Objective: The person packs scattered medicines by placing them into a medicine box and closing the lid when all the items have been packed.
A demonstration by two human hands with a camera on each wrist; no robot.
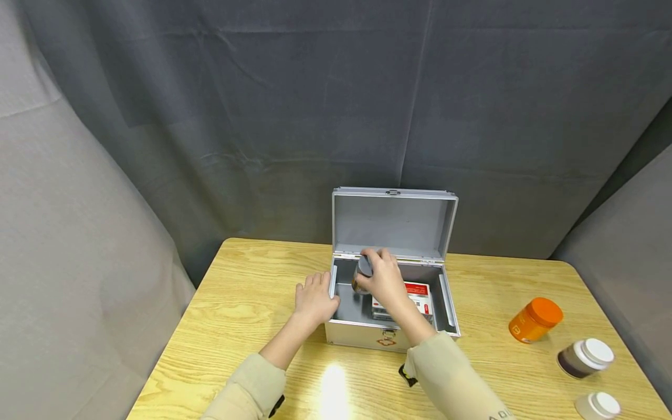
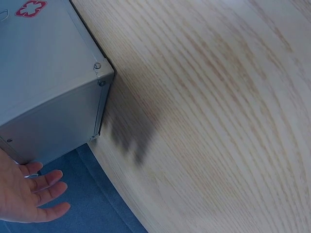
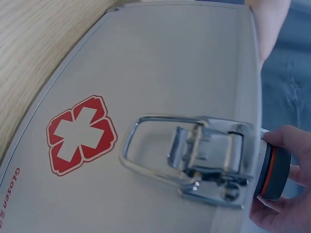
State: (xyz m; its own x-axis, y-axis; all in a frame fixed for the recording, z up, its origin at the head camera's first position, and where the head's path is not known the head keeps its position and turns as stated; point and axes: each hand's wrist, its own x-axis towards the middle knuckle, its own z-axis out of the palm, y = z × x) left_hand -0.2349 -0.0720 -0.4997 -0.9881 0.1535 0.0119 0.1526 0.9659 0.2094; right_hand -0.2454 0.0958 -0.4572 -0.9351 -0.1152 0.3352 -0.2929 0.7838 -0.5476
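A silver metal first-aid box [image 1: 354, 333] stands on the table with its lid [image 1: 394, 224] raised; a red cross emblem [image 3: 82, 136] and a latch mark its front. My right hand [image 1: 387, 281] reaches over the box and grips a small jar [image 1: 362, 273] by its dark grey cap [image 3: 277, 172], holding it in the left part of the interior. How low the jar sits I cannot tell. My left hand [image 1: 314, 298] rests against the left wall's top edge, its fingers extended. White and red medicine cartons [image 1: 420, 290] lie inside, partly hidden by my right arm.
To the right on the wooden table [image 1: 252, 274] are an orange jar [image 1: 535, 319], a brown jar with a white lid [image 1: 584, 357] and a white bottle [image 1: 597, 405]. A dark curtain [image 1: 294, 116] hangs behind the table, with light grey cloth at both sides.
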